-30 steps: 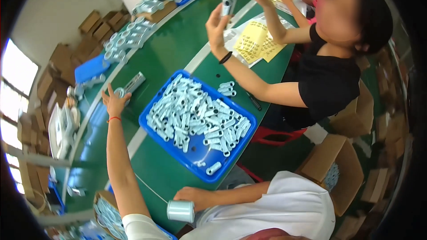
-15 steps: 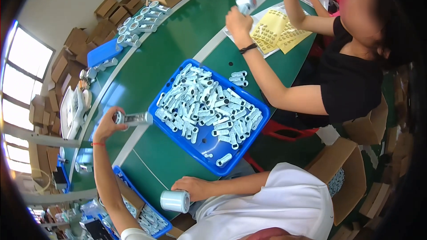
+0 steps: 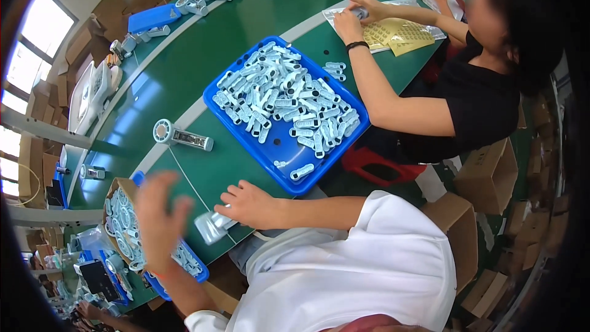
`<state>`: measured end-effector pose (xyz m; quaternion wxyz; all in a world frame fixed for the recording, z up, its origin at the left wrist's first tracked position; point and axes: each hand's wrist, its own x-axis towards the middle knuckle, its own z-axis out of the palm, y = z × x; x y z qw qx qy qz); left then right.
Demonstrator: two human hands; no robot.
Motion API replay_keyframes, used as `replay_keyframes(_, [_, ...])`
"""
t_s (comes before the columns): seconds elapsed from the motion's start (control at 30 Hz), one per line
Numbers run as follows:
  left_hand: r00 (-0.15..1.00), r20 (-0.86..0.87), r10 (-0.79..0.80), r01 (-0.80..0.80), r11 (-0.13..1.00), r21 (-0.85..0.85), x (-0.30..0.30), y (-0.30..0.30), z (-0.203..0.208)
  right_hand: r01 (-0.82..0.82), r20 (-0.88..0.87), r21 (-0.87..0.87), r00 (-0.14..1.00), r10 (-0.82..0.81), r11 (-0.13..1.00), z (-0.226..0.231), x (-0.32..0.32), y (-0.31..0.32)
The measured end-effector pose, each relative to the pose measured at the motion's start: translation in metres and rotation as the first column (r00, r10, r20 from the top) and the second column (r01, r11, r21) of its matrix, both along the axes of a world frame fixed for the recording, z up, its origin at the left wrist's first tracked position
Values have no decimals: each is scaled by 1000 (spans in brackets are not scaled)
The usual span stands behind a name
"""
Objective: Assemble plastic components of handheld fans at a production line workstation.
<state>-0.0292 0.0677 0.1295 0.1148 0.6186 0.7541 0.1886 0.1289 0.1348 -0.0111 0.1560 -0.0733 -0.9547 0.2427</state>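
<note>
Currently, left hand (image 3: 158, 218): fingers apart (blurred); right hand (image 3: 251, 205): fingers clamped on one device (image 3: 211, 227)

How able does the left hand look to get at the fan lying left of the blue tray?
Probably yes: the left hand looks open and empty, and nothing visible blocks its way to the fan.

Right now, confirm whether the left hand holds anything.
No, the left hand is spread open, and nothing shows in its grasp.
</note>
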Motion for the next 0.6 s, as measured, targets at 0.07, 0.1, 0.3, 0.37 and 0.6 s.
replay_keyframes(0.07, [976,-175,-132,131,991,-14,47,-26,-24,-72,-17,109,997,75,991,-1,-4,-3])
replay_keyframes(0.1, [966,-248,-66,64,998,-19,57,-38,-44,-78,-19,111,997,81,991,-5,-4,-5])
replay_keyframes(0.3, [929,-349,127,-113,992,62,55,-66,-101,-84,-224,-173,974,43,981,-17,2,-5])
replay_keyframes(0.37, [935,-324,146,-138,989,48,59,-69,-104,-68,-215,-157,976,33,985,-21,5,-7])
replay_keyframes(0.6, [968,-240,77,-74,997,21,49,-71,-101,-61,-176,-90,983,45,994,-19,2,-9])
